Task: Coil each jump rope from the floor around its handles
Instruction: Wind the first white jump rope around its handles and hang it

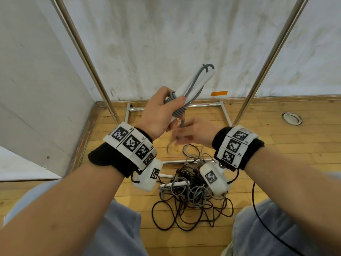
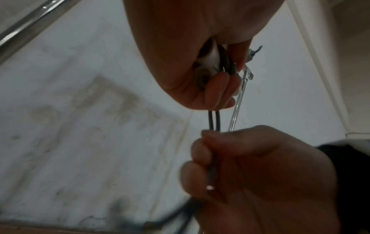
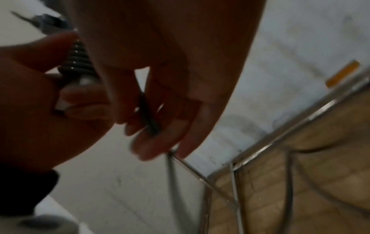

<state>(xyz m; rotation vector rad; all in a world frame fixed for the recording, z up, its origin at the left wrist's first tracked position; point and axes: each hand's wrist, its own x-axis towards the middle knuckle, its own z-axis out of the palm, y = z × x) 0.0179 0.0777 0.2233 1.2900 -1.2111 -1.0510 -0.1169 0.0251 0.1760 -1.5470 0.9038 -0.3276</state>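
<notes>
My left hand (image 1: 162,109) grips a pair of white handles (image 1: 195,82) held together, pointing up and away, with grey rope (image 1: 180,111) coiled round their lower part. Two strands run up to the handle tips. Just below, my right hand (image 1: 191,133) pinches the loose grey rope end (image 2: 214,167), which hangs from the coil. In the left wrist view two strands (image 2: 214,120) run from my left fist (image 2: 200,76) down into the right fingers (image 2: 200,152). In the right wrist view the coil (image 3: 77,63) shows beside my right fingers (image 3: 160,139).
A tangle of grey and dark ropes (image 1: 191,198) with white handles (image 1: 173,184) lies on the wooden floor between my knees. A metal rack frame (image 1: 221,111) stands ahead, its slanted poles (image 1: 86,58) on both sides, against a white wall.
</notes>
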